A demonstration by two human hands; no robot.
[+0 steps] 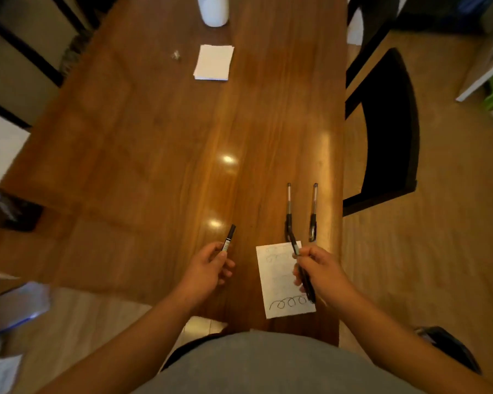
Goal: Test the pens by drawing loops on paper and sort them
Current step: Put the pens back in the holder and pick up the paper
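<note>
My left hand (208, 268) pinches a short black pen cap (229, 237) that points away from me. My right hand (318, 270) grips a black pen (302, 268) over a small white paper (279, 282). The paper lies near the table's front edge and bears a row of black loops (289, 302) along its lower part, with fainter marks near its top. Two more black pens lie side by side just beyond the paper, one on the left (288, 209) and one on the right (313, 211).
A stack of white paper (214, 62) lies far up the wooden table (154, 137), with a white cylinder (213, 8) behind it and a small crumpled scrap (176, 55) to its left. A black chair (387, 132) stands at the table's right side.
</note>
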